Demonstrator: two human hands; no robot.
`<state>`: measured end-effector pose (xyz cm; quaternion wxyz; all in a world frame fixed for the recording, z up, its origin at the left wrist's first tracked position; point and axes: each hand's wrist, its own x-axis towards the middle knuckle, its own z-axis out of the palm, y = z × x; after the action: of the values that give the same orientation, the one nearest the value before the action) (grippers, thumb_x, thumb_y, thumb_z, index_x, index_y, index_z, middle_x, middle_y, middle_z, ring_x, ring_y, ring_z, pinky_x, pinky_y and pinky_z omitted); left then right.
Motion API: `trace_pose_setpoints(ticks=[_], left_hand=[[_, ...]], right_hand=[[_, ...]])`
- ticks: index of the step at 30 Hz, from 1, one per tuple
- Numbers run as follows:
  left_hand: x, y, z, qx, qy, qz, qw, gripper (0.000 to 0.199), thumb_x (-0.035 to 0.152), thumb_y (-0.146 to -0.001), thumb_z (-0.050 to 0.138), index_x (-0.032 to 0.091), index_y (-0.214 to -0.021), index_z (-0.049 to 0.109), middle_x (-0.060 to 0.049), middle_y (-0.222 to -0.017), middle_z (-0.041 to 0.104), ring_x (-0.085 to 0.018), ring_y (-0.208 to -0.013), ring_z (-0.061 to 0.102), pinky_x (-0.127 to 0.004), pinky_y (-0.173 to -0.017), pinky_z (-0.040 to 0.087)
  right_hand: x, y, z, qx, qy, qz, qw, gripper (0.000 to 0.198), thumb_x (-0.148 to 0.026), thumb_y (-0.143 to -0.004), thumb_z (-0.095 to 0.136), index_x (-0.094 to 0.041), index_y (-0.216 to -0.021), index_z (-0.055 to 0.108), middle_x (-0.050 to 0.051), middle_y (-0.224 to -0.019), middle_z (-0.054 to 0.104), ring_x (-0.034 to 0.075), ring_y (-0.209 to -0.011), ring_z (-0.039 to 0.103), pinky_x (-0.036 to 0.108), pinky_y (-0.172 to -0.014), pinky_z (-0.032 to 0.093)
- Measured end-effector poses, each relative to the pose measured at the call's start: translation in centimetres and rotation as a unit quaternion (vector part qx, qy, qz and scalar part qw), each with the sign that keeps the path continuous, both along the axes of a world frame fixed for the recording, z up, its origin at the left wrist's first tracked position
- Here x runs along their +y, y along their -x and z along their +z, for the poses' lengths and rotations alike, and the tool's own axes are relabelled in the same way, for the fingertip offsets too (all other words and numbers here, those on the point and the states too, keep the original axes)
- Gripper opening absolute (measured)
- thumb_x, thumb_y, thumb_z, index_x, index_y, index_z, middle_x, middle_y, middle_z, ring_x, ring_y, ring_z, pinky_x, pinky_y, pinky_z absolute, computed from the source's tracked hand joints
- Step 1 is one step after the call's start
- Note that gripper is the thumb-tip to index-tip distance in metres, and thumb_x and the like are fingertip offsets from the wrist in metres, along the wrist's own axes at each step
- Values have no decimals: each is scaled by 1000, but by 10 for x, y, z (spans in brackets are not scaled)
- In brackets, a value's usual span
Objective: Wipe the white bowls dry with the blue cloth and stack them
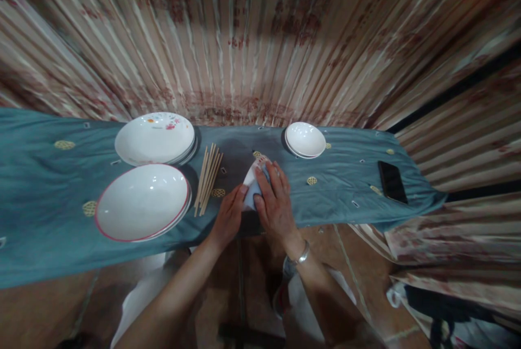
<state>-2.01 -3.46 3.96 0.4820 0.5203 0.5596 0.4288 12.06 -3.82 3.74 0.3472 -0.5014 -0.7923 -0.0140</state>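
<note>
Near the front edge of the cloth-covered table, my left hand (228, 215) is closed on the left edge of a small white bowl (249, 176), which is tilted on its side. My right hand (275, 198) lies over the bowl, fingers bent around a pale blue-grey cloth (254, 192) pressed against it. Much of the bowl and cloth is hidden under the fingers. Just left of my hands lie several wooden chopsticks (209, 179) in a loose bundle. Beyond them, up and to the right, stands a stack of small white bowls (305, 140).
On the left are stacked floral white plates (152, 140) and, nearer me, stacked large red-rimmed bowls (142, 202). A black phone (392, 182) lies at the right end of the blue-green tablecloth (337, 197). Pleated curtains (252, 67) hang behind the narrow table.
</note>
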Motion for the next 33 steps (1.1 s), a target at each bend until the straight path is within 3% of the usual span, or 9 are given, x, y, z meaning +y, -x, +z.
trace_pose_setpoints(ticks=[5,12,21,27,33], left_hand=[[-2,3,-9,-28,2,10,1000,25,32,-85,56,20,-101,71,-10,-120,68,-25,-121,56,-40,-111,36],[-3,-5,5,-88,0,-21,996,31,41,-89,52,20,-92,73,-8,-96,74,-26,-100,64,-37,-96,48],[-7,-5,4,10,48,4,999,34,42,-87,52,19,-104,71,-9,-117,71,-26,-116,59,-39,-106,41],[-7,-4,10,39,53,-7,998,38,45,-88,47,18,-102,71,-9,-114,72,-26,-115,59,-37,-102,44],[-4,-1,16,0,23,-58,998,39,46,-91,43,19,-92,71,-6,-93,74,-22,-92,65,-31,-86,50]], right_hand=[[11,-2,11,22,19,7,1000,49,-32,-102,33,-19,-149,34,15,-155,34,25,-148,25,51,-118,29],[24,-6,25,92,75,18,993,47,-34,-102,33,-15,-143,45,15,-151,41,22,-144,34,46,-119,31],[44,-18,21,228,153,20,961,43,-39,-101,35,-22,-134,56,9,-147,50,20,-140,41,43,-119,30],[57,-25,13,339,212,24,916,45,-45,-95,42,-20,-124,65,7,-138,59,20,-134,48,38,-118,30],[69,-32,-2,452,302,-6,839,47,-50,-89,47,-20,-119,68,4,-112,72,22,-112,62,36,-101,47]])
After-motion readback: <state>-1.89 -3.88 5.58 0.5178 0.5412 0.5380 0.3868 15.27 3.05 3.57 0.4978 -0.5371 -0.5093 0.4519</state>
